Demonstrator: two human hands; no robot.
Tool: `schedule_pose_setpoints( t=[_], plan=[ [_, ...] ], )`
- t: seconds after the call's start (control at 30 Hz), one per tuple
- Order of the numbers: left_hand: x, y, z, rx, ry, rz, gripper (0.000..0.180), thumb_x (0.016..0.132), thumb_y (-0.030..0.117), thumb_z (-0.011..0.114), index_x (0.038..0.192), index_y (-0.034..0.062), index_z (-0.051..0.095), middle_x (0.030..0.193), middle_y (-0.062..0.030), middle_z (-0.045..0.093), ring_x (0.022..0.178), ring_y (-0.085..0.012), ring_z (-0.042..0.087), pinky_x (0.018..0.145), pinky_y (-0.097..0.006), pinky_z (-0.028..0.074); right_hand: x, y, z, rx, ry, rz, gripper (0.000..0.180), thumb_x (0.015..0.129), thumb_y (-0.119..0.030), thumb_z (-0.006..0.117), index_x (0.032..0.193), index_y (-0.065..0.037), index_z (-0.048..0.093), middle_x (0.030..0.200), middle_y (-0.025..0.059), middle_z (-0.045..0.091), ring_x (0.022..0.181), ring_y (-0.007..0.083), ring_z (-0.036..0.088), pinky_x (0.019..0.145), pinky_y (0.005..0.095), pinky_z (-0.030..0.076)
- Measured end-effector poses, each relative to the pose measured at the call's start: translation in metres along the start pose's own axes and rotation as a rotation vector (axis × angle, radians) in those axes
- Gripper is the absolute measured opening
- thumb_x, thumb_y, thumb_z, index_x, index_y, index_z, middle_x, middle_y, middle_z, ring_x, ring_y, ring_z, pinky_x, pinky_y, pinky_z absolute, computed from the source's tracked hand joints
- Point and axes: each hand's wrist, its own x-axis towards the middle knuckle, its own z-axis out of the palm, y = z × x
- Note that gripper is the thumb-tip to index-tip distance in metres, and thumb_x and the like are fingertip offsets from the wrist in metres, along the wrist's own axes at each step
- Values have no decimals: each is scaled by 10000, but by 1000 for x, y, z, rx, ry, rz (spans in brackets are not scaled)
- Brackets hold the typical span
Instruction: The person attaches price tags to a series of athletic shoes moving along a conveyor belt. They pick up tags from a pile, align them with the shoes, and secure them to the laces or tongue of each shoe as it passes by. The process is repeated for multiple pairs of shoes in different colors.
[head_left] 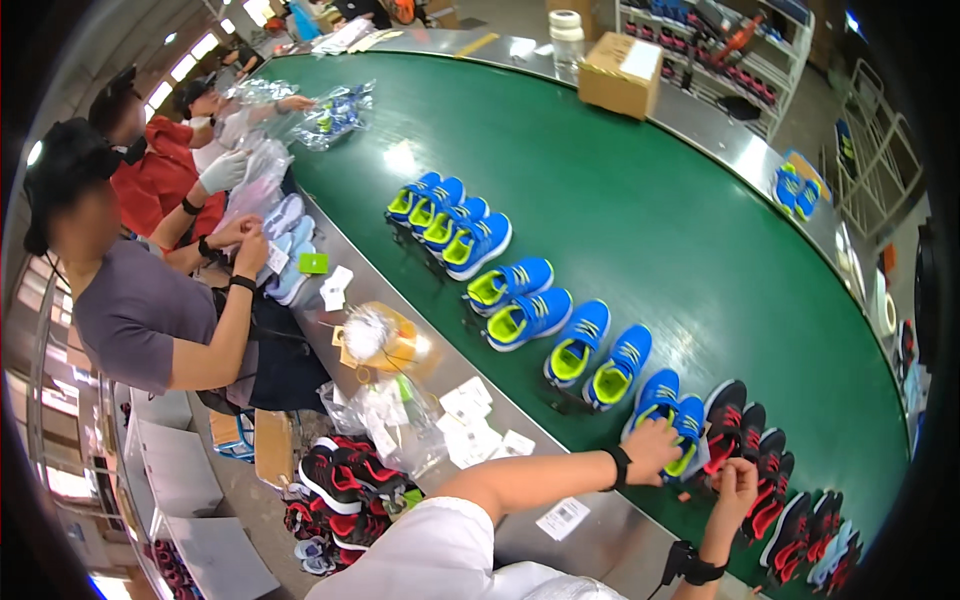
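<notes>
Your left hand (652, 450) is on a blue pair of shoes (658, 392), fingers curled over the openings; can't tell if it's gripping. Your right hand (738, 485) is pinched, thumb to fingertips, just beside the black-and-red shoes (724, 425); can't tell if anything thin is in it. The blue pair sits at the near edge of the green belt (760, 270), between the other blue shoes (478, 243) and the black-and-red ones.

Containers: on the metal ledge to your left, a yellow tub (404, 352) has a white bundle of strands (367, 328) sticking up from it. Beside it, a crumpled clear bag (418, 437); contents unclear. White cards (468, 430) lie next to that, and a printed label (563, 519) is near your left forearm. At the belt's far left end, a clear plastic bag (342, 115) holds blue-and-green shoes, a co-worker's hand (296, 103) at it.

Across the belt, a cardboard box (612, 82); can't see inside. Next to it, a see-through jar (566, 50) with a white lid, contents too small to tell. Behind, a white rack (797, 50) carries shoes on its shelves. On the floor, a blue crate (232, 436) stands beside a carton (273, 448).
</notes>
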Motion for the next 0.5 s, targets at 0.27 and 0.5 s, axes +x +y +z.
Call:
schedule_pose_setpoints(
  t=[0.27, 0.5],
  plan=[
    [-24, -55, -274, -377, 244, -39, 434, 625, 299, 780, 892, 16, 587, 891, -121, 558, 847, -270, 540, 755, -343, 445, 40, -34, 48, 28, 2, -90, 43, 923, -69, 517, 933, -38, 545, 844, 17, 571, 637, 50, 484, 582, 177, 393],
    [-124, -260, -441, 474, 442, -588, 469, 643, 406, 748, 942, 59, 647, 982, -156, 569, 945, -315, 551, 826, -377, 451, 29, -44, 131, -24, -233, -23, 41, 893, -32, 513, 921, -33, 543, 832, 30, 573, 648, 68, 522, 601, 199, 439]
  ],
)
